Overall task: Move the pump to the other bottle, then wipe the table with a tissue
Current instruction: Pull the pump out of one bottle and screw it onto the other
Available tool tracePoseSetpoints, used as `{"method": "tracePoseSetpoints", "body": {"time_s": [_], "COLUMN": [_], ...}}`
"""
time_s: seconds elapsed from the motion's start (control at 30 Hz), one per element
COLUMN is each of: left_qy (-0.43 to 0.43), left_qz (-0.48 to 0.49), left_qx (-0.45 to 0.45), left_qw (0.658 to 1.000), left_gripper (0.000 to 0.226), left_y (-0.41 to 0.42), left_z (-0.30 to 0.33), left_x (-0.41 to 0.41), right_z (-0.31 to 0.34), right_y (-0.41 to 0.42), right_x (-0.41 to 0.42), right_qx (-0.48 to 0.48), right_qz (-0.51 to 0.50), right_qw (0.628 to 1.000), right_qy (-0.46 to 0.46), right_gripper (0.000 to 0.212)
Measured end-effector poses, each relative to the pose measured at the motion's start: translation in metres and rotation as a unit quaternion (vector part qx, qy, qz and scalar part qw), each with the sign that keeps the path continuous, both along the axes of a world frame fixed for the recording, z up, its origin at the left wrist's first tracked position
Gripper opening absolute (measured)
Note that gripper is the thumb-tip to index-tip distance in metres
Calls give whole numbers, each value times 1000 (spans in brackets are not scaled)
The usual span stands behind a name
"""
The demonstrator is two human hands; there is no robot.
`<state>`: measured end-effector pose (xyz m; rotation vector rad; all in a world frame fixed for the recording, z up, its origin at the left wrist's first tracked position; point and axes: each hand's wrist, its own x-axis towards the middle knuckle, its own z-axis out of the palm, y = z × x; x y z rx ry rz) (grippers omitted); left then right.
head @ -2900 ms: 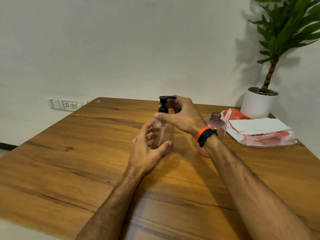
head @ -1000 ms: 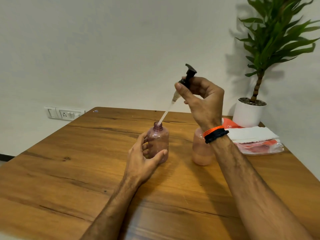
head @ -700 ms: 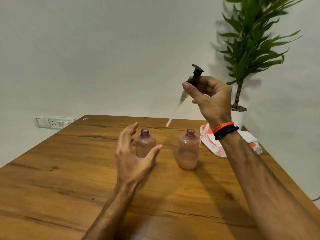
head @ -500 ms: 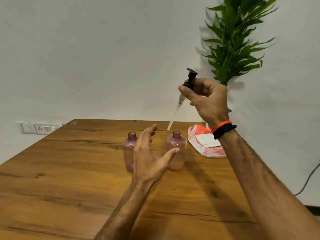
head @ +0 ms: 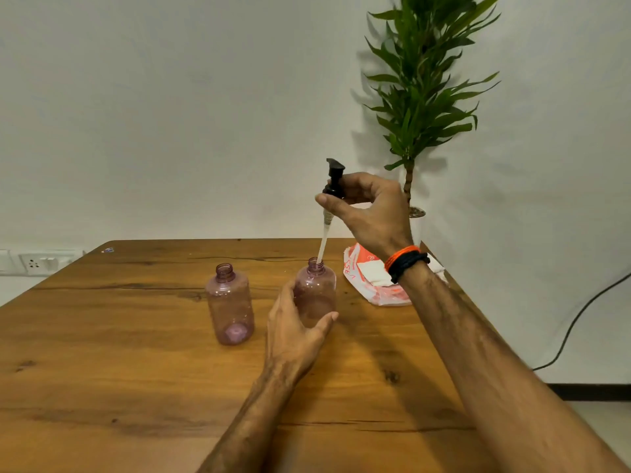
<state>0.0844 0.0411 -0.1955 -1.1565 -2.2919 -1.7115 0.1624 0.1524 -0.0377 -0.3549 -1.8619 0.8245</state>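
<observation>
Two clear pink bottles stand open on the wooden table (head: 102,336). The left bottle (head: 229,305) is free. My left hand (head: 293,329) wraps around the lower part of the right bottle (head: 316,288). My right hand (head: 368,213) pinches the black pump (head: 334,179) by its collar, above that bottle. The pump's white tube hangs down, and its tip sits at the right bottle's mouth. A pack of white tissues (head: 374,276) in an orange-and-clear wrapper lies just right of the bottles, partly behind my right wrist.
A potted green plant (head: 420,97) stands at the table's far right corner by the wall. A wall socket (head: 34,264) is at the far left. A black cable (head: 580,319) hangs past the table's right edge.
My right hand unscrewed the pump, lifted it out of the left bottle and carried it to the right bottle's mouth. My left hand let go of the left bottle and took the right one.
</observation>
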Motion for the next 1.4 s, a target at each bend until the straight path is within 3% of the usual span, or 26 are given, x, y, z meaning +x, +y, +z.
{"method": "tracePoseSetpoints", "body": {"time_s": [0.57, 0.73, 1.0, 1.1, 1.23, 1.4], "left_qy": [-1, 3, 12, 10, 3, -1], "left_qz": [-24, -22, -16, -16, -14, -20], "left_qx": [3, -1, 7, 4, 9, 14], "left_qw": [1000, 1000, 1000, 1000, 1000, 1000], "left_gripper": [79, 77, 78, 79, 75, 80], "left_y": [2, 2, 2, 2, 2, 4], "left_z": [-7, -4, -4, -4, -5, -6], "left_x": [-7, -6, -7, -6, -7, -8], "right_z": [-48, -47, -37, -37, -38, -44], "right_y": [15, 19, 25, 28, 36, 40], "right_x": [-12, -11, -19, -19, -10, -11], "right_qx": [-27, -35, -15, -15, -37, -70], "right_qz": [97, 115, 80, 111, 244, 268], "right_qw": [969, 963, 956, 949, 925, 925], "right_qy": [-227, -240, -282, -294, -288, -262], "right_gripper": [32, 32, 50, 59, 41, 36]}}
